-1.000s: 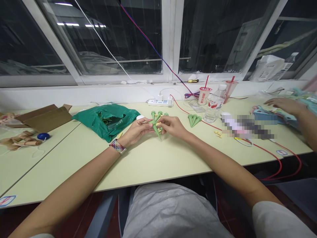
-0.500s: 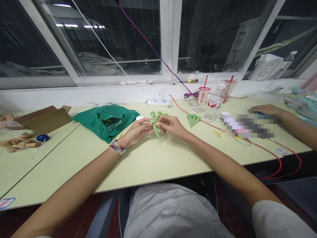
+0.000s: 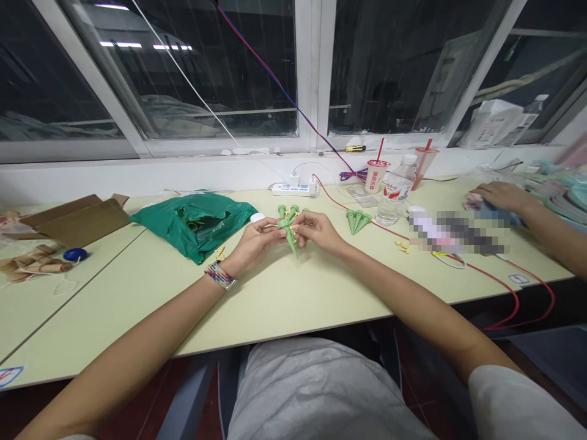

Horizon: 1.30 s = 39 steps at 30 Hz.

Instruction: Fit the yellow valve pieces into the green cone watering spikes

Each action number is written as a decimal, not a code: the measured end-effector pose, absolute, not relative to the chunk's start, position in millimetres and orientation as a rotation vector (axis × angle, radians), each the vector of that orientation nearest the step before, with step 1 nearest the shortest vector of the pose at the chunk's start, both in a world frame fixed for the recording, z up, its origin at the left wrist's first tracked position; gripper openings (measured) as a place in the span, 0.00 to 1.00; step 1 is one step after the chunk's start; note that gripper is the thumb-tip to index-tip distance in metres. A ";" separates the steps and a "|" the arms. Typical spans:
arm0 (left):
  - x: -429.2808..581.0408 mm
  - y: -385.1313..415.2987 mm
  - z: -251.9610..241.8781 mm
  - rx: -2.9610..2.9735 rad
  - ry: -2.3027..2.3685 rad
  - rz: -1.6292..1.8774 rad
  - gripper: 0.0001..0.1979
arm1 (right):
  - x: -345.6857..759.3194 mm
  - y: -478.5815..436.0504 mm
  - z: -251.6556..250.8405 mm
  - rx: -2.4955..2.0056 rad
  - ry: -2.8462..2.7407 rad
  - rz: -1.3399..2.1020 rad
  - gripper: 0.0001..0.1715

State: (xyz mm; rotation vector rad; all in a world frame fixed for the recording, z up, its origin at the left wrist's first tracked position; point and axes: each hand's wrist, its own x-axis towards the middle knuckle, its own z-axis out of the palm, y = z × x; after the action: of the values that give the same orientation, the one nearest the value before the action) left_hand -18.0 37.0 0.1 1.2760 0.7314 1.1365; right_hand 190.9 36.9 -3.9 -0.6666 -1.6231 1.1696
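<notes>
My left hand and my right hand meet above the pale yellow-green table. Between their fingertips they hold a green plastic cone-shaped spike, point down and tilted, with small yellow pieces at its top. Just behind my hands stands a small cluster of similar green spikes, partly hidden by my fingers. To the right of my right hand lies a group of several green spikes. A co-worker's hand rests on blue and pink items at the far right.
A green plastic bag and a cardboard box lie to the left. Behind my hands are a power strip, a paper cup and a water bottle. A red cable runs right, over the table edge.
My hands still hold the spike in nearly the same place. The co-worker's hand has shifted onto the blue items. The whole view has moved slightly.
</notes>
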 end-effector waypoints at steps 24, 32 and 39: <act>-15.2 37.4 -1.5 1.245 0.682 1.149 0.20 | 187.6 39.8 -4.3 -0.730 -1.641 1.160 0.23; -17.8 35.4 5.6 1.183 0.724 1.179 0.23 | 240.4 20.7 16.1 -1.096 -1.878 0.897 0.19; -13.9 38.4 2.6 1.130 0.783 1.153 0.22 | 380.5 -9.2 18.4 -2.023 -2.016 0.066 0.11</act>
State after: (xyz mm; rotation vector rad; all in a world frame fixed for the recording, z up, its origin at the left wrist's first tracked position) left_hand -13.9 38.4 2.6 1.1301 0.7828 1.1530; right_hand 380.5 -9.2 18.4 -2.0231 -2.0161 0.0663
